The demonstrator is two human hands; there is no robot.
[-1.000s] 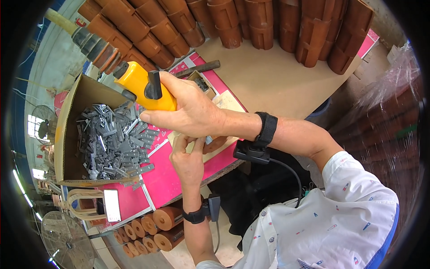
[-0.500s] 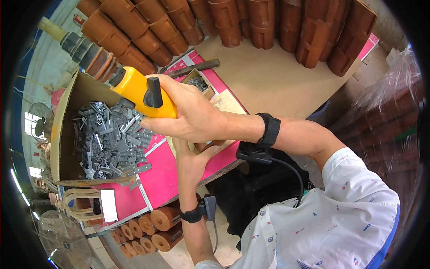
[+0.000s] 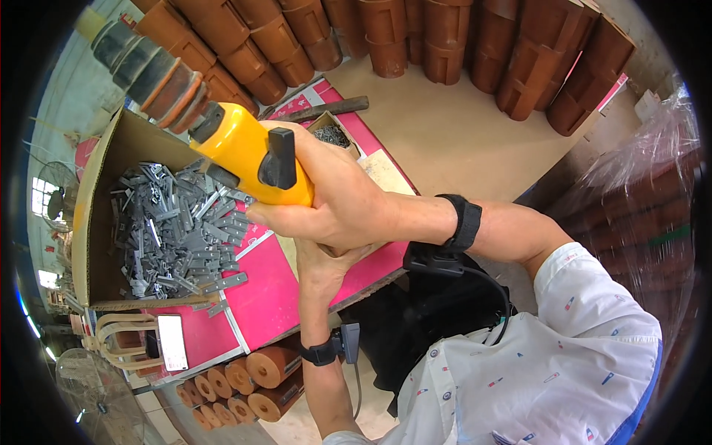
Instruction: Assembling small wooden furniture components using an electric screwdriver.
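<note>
Hand tool (image 3: 245, 144), yellow-cased with a black, flat-sided lever (image 3: 281, 157), sits wrapped in the closed fist of our right hand (image 3: 345, 189), its black-and-orange ringed tail (image 3: 152, 78) tilted up and leftward, seemingly so that bulk clears our left hand (image 3: 324, 268). Mostly covered by the right over the bright-pink, flat tabletop (image 3: 271, 285), the left shows too little for us to tell whether it spreads or pinches. At our left, an open tan cardboard box (image 3: 81, 245) heaped with slim gray metal pieces (image 3: 182, 230) stands apparently for easy reach.
</note>
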